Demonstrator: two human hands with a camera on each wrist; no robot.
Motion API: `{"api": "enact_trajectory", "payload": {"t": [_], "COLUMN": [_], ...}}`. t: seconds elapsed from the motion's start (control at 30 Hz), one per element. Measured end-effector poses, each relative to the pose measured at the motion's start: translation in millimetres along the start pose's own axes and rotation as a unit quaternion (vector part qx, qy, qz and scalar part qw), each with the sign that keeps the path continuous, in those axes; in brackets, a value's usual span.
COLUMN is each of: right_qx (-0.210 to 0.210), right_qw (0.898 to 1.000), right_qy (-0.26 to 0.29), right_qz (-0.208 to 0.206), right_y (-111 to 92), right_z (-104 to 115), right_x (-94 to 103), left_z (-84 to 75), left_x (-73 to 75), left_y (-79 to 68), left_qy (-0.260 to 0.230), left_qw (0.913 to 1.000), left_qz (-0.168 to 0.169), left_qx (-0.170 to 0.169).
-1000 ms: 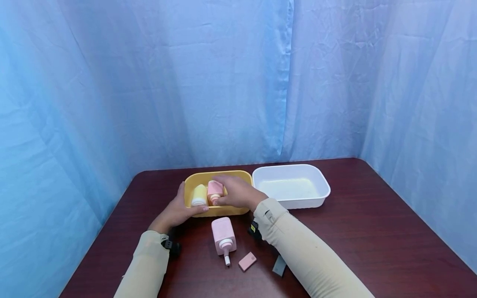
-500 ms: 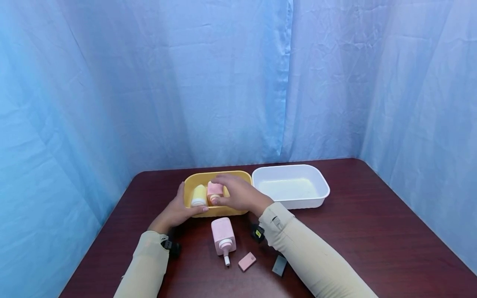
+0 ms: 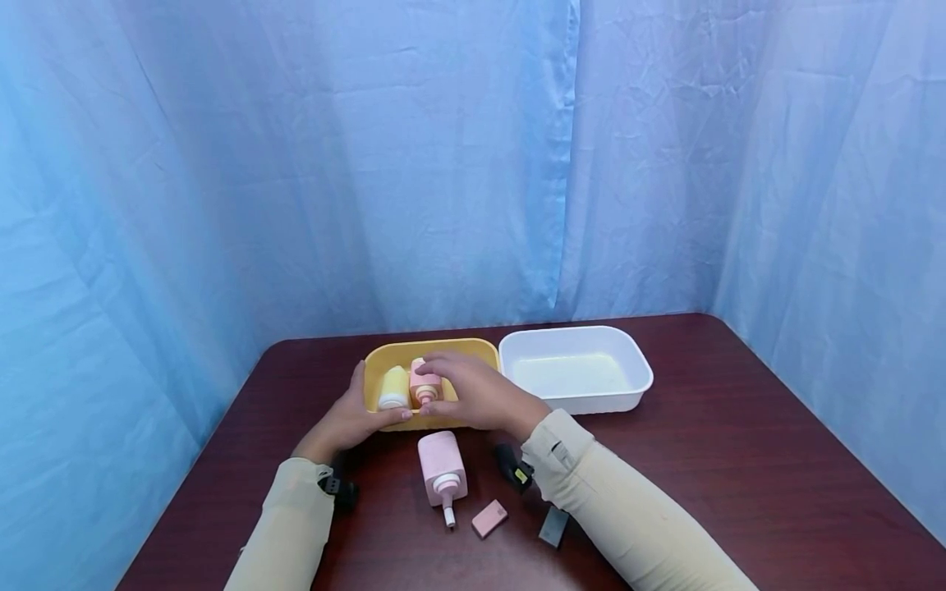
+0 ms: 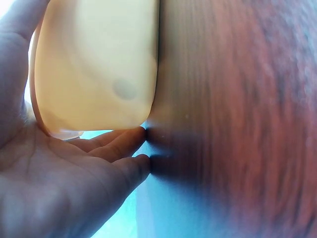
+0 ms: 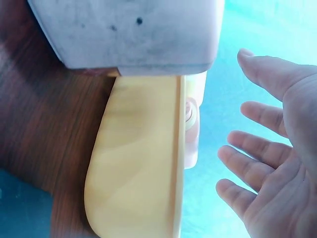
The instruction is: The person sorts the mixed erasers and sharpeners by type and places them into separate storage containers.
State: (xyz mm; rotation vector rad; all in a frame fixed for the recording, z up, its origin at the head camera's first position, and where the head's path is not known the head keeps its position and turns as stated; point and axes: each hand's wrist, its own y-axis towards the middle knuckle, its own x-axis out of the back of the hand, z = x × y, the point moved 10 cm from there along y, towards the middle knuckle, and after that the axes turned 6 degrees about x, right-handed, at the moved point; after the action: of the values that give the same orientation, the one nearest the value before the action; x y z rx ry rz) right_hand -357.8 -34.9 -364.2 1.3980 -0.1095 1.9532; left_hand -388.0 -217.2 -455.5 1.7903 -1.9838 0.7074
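A yellow bin [image 3: 476,351] stands at the back of the table. Inside it, a yellow bottle with a white cap [image 3: 394,382] leans beside a pink bottle [image 3: 418,376]. My left hand [image 3: 346,417] grips the bin's near left corner, thumb along the front rim; the left wrist view shows fingers [image 4: 116,144] against the end wall. Just right of the pink bottle is my right hand [image 3: 488,396], its fingers [image 5: 247,166] spread and apart from the bin in the right wrist view. A larger pink bottle with a nozzle [image 3: 441,461] lies in front of the bin.
A white bin [image 3: 576,404] with nothing in it stands right of the yellow one. Nearer the front lie a small pink block [image 3: 490,519] and a small dark grey block [image 3: 553,526], close to the right sleeve [image 3: 621,492]. Blue curtains [image 3: 458,164] surround the table.
My right hand has let go of the smaller pink bottle and drawn slightly back to the right, fingers loosening; more of that bottle shows. The left hand stays at the bin corner.
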Motion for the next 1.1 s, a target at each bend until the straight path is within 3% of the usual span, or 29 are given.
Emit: {"api": "enact_trajectory", "payload": {"t": [0.5, 1.1], "right_qx": [0.017, 0.046], "right_qw": [1.0, 0.998], "right_qy": [0.011, 0.015], "right_qz": [0.011, 0.047], "right_y": [-18.3, -45.0], "right_z": [18.5, 30.4], "right_x": [1.4, -11.9], "left_z": [-3.3, -1.6], "left_x": [-1.3, -2.1], "left_y": [0.9, 3.0], "left_qy": [-0.007, -0.006], "left_qw": [0.9999, 0.9999], "left_qz": [0.002, -0.003], "left_qx": [-0.01, -0.013]}}
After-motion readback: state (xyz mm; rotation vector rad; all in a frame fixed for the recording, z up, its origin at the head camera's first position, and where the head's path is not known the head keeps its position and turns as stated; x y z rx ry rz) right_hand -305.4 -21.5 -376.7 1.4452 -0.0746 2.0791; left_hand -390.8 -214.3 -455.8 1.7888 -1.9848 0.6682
